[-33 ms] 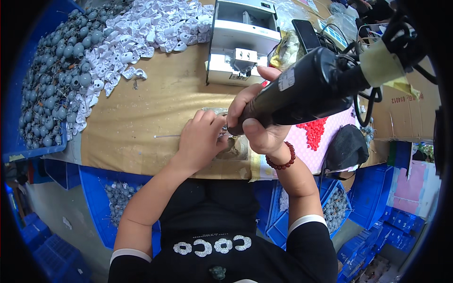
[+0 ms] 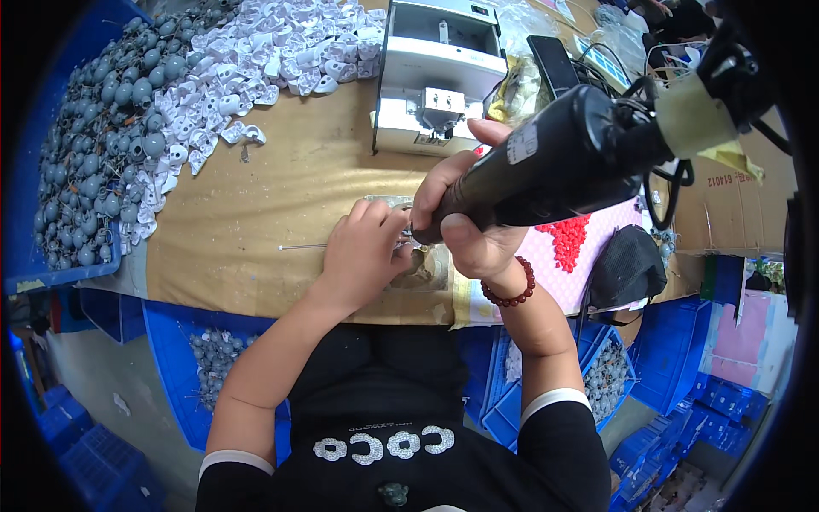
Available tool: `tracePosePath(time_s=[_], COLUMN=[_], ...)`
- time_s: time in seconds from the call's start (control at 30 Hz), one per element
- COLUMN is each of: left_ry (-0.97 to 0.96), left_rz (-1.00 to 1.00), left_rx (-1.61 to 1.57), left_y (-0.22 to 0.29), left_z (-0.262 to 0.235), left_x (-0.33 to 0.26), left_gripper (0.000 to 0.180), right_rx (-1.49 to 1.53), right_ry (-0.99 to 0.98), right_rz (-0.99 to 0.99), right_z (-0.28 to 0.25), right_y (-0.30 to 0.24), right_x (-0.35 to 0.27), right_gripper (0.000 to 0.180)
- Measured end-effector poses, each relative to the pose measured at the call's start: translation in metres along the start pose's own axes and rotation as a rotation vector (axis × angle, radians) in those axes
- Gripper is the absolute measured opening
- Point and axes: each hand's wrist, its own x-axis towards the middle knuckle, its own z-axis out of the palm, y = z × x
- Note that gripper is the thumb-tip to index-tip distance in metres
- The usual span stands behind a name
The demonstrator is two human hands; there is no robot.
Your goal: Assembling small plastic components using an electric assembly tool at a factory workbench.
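Note:
My right hand (image 2: 473, 209) is wrapped round a black electric screwdriver (image 2: 554, 166), which slants with its nose down to the left. That nose ends beside the fingertips of my left hand (image 2: 367, 247). The left fingers are curled and pinched over a small work spot, where a bit of pale metal shows between the hands. From under the left hand a thin metal rod (image 2: 299, 247) sticks out to the left, above the brown table covering. Beneath both hands lies a greyish plate or block (image 2: 431, 273). The piece being worked on is mostly hidden.
Heaps of grey round parts (image 2: 94, 179) and white plastic shells (image 2: 281, 43) cover the far left. A white machine (image 2: 439, 68) stands behind my hands. Red pieces (image 2: 570, 239) and a black mesh pouch (image 2: 629, 269) lie right. Blue bins (image 2: 175, 358) sit below the table edge.
The screwdriver and my right hand have shifted very slightly. My left hand and the thin rod stay in place.

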Motion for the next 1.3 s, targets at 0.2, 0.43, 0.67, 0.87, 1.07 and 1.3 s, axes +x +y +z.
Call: tracePosePath(time_s=[0.2,0.43,0.67,0.87,1.07,1.3], left_ry=[-0.034,-0.027,-0.07,-0.006,-0.026,-0.06], left_rz=[-0.04,-0.001,-0.045,-0.023,-0.031,-0.035], left_rx=[0.101,0.062,0.056,0.028,0.028,0.1], left_y=[0.003,0.002,-0.001,0.003,0.002,-0.001], left_z=[0.0,0.001,-0.002,0.001,0.0,0.002], left_x=[-0.001,0.0,0.001,0.001,0.0,0.0], left_gripper=[0.034,0.034,0.036,0.034,0.033,0.037], right_rx=[-0.066,-0.377,-0.111,-0.122,-0.104,0.012], right_ry=[0.104,0.373,0.256,0.206,0.172,0.075], right_rz=[-0.341,-0.273,-0.143,0.017,0.315,0.351], right_z=[-0.03,-0.055,-0.048,-0.03,-0.017,0.003], right_y=[-0.015,0.039,-0.012,0.022,0.024,-0.011], right_x=[0.084,0.152,0.118,0.117,0.105,0.029], right_gripper=[0.071,0.027,0.047,0.038,0.043,0.06])
